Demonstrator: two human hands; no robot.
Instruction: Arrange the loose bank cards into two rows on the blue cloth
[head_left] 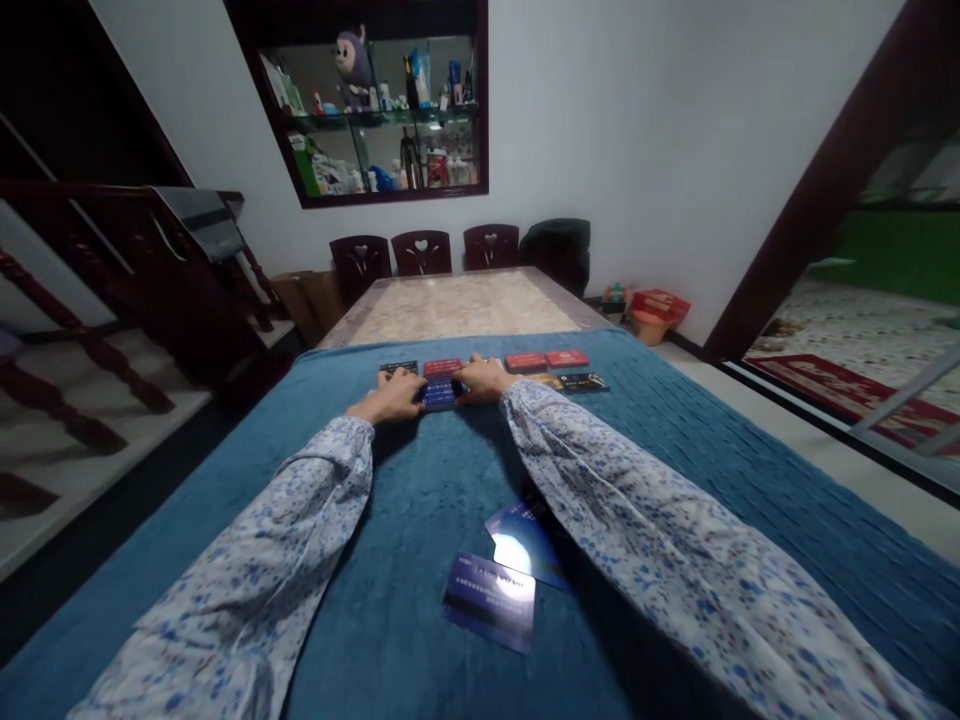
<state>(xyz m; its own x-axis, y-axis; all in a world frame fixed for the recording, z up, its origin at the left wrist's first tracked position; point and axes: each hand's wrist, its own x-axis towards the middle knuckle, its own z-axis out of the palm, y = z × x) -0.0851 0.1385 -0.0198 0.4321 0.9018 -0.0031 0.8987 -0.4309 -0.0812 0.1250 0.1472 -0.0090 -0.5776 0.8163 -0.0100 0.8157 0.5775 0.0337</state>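
While red cards (526, 362) lie just beyond and two loose cards (487, 605) rest nearer on the blue cloth (375, 580), the left hand (395, 394) and right hand (481, 381) flank a dark blue, pale-lettered card (439, 394), touching its sides; whether they grip it, I cannot tell.

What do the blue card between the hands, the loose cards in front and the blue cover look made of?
Blue card: probably plastic or coated board; pale print shows on it, but it is too small to settle.
Loose cards: likely glossy plastic, given the bright glare; laminated board is possible.
Blue cover: soft, matte fabric, judging by its ridged, wrinkled surface.
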